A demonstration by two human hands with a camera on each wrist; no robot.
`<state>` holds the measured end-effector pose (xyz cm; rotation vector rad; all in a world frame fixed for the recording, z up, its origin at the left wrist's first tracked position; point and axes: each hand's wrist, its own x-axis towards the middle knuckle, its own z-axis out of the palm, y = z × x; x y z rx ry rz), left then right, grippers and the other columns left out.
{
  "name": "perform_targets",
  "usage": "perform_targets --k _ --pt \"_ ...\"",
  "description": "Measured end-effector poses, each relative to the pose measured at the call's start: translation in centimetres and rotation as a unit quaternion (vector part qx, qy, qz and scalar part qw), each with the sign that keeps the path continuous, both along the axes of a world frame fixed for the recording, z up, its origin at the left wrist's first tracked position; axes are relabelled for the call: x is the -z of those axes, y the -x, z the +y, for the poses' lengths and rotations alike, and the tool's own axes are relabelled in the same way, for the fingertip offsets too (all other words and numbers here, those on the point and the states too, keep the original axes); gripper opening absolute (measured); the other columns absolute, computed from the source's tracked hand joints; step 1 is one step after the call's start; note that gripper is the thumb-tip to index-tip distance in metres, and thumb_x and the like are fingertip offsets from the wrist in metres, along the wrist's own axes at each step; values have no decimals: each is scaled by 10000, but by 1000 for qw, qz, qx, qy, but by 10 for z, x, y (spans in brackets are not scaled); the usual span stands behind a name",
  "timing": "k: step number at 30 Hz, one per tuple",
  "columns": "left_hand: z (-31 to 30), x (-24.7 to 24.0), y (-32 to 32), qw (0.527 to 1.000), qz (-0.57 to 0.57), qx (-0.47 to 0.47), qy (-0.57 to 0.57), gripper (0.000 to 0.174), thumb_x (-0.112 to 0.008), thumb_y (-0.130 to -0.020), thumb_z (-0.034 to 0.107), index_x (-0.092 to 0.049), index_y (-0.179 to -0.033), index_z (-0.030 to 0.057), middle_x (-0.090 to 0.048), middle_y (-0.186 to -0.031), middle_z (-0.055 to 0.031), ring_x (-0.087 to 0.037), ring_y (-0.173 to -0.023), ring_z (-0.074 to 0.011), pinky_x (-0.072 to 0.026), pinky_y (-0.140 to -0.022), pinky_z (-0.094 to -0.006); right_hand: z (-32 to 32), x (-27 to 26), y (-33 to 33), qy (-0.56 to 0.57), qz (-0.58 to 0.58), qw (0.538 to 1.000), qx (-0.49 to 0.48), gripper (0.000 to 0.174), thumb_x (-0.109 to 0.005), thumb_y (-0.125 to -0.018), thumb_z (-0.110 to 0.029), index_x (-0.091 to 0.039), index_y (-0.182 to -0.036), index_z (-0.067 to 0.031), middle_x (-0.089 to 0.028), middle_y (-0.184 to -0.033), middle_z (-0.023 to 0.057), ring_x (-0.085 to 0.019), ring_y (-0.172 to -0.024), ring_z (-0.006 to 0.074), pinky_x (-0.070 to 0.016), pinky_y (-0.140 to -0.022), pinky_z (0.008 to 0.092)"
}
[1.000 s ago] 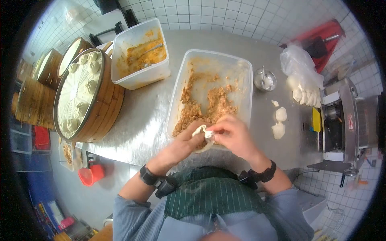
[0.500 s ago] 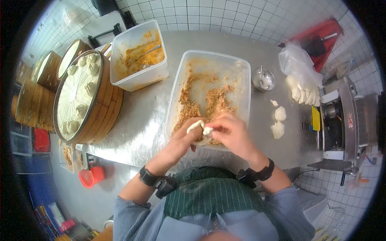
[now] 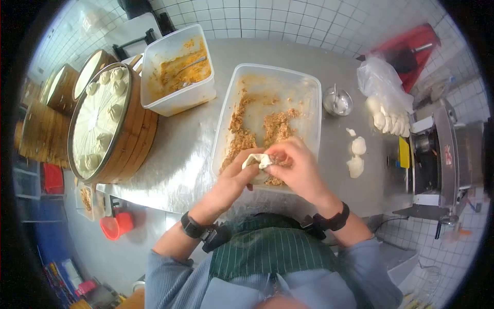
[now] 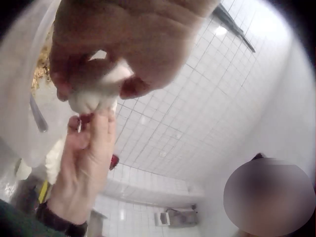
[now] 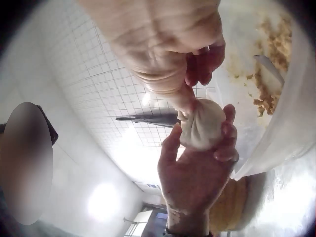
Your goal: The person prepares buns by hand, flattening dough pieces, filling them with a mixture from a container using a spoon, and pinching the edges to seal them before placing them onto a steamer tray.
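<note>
A white dough bun (image 3: 256, 161) (image 5: 205, 129) (image 4: 94, 96) sits cupped in my left hand (image 3: 242, 172) (image 5: 197, 163), over the near edge of a clear tub of brown filling (image 3: 303, 87). My right hand (image 3: 288, 162) (image 4: 91, 148) pinches the bun's top folds between thumb and fingers (image 5: 185, 94). In the left wrist view my left hand (image 4: 123, 54) curls round the dough from above.
A bamboo steamer (image 3: 131, 131) with several finished buns stands at the left. A second tub (image 3: 177, 98) with orange filling and a spoon is behind it. Dough pieces (image 3: 356, 154), a small metal bowl (image 3: 337, 101) and a plastic bag (image 3: 383, 85) lie at the right, beside a machine (image 3: 440, 154).
Both hands with the bun have shifted slightly up and left over the tub edge. The right fingers have worked round the bun's top, gathering the folds.
</note>
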<state>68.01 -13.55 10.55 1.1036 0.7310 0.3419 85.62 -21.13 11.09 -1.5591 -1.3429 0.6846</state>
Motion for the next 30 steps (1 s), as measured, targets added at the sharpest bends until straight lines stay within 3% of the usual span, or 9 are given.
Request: perform_targets --k 3,7,9,13,15,20,25,28,30 --pt "4 3 3 981 112 118 -102 377 -407 -930 129 -438 -1294 35 -545 -1080 -44 -523 -919 -102 -461 -714 -270 0 2 -1 -55 -52 994 -78 195 -704 -769 -31 -661 -959 -45 -568 -885 61 -595 -803 177 -490 -711 292" --pt "5 7 4 980 58 127 -140 400 -448 -916 141 -436 -1301 31 -575 -1076 -90 -569 -916 -134 -482 -783 -287 5 -1 8 -28 28 997 -59 177 -706 -770 -35 -658 -940 -38 -566 -857 63 -598 -788 185 -491 -707 290" --pt "6 -7 3 998 -13 45 49 434 -454 -912 141 -423 -1331 35 -578 -1090 -86 -573 -940 -145 -482 -813 -299 5 3 8 -32 51 996 -62 171 -707 -770 -36 -658 -933 -35 -568 -856 66 -598 -783 187 -490 -705 288" --pt "5 -1 4 996 -39 -30 71 464 -459 -909 146 -408 -1360 46 -579 -1085 -82 -571 -942 -147 -485 -805 -290 3 3 0 -24 -1 998 -51 162 -712 -760 -33 -662 -915 -35 -573 -843 60 -594 -796 183 -488 -716 289" --pt "4 1 2 995 25 39 -93 440 -453 -902 131 -429 -1330 33 -557 -1151 -74 -552 -1044 -166 -480 -858 -313 4 -2 3 -6 2 999 -33 164 -716 -753 -34 -663 -909 -36 -574 -840 59 -594 -803 187 -487 -721 294" --pt "7 -5 -2 988 89 102 -77 368 -465 -922 168 -470 -1265 35 -568 -1094 -73 -560 -965 -151 -474 -813 -297 4 4 -2 -106 -138 981 -81 206 -723 -742 -45 -661 -938 -53 -577 -853 59 -594 -802 197 -482 -724 317" --pt "11 8 0 977 59 139 -152 350 -489 -925 195 -501 -1229 21 -582 -1067 -80 -574 -917 -156 -480 -771 -302 9 0 8 -69 -51 994 -64 200 -711 -753 -48 -660 -946 -58 -580 -876 60 -595 -808 199 -479 -716 316" --pt "13 -3 2 990 40 90 -104 405 -460 -963 324 -515 -1230 23 -593 -1057 -78 -574 -936 -163 -472 -782 -306 9 12 1 -87 -65 991 -73 194 -709 -753 -49 -661 -941 -57 -579 -874 57 -595 -806 208 -480 -722 321" --pt "14 -5 2 992 -50 -11 118 531 -382 -980 490 -550 -1210 42 -604 -1038 -71 -568 -925 -149 -462 -747 -290 7 13 -1 -86 -76 990 -83 198 -710 -751 -49 -661 -942 -57 -579 -876 54 -595 -803 214 -482 -728 328"
